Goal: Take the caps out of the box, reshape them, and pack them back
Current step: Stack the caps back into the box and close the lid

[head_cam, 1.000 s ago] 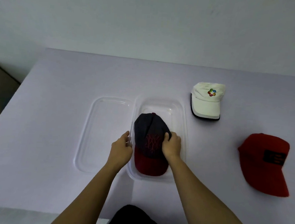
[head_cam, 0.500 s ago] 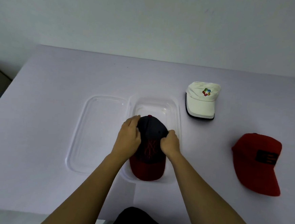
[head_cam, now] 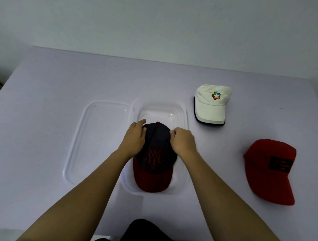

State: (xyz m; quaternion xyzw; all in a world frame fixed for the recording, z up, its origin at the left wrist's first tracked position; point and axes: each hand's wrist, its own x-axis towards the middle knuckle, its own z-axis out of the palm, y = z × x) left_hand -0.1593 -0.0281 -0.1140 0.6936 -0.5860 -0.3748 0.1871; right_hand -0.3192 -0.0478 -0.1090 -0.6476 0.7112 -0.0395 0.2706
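A navy cap with a red brim (head_cam: 154, 158) lies inside the clear plastic box (head_cam: 186, 113), brim toward me. My left hand (head_cam: 134, 137) presses the left side of its crown. My right hand (head_cam: 183, 142) pinches the crown's right side. A white cap with a coloured logo (head_cam: 210, 105) rests on the table to the right of the box. Further right and nearer to me lies a red cap with a dark patch (head_cam: 268, 167).
The box's clear lid (head_cam: 81, 133) lies flat on the table just left of the box. The white table (head_cam: 52, 85) meets a pale wall at the back. Dark clothing (head_cam: 145, 237) shows at the table's near edge.
My left hand moved from the box's left rim onto the cap's crown. Both hands slid up toward the top of the crown.
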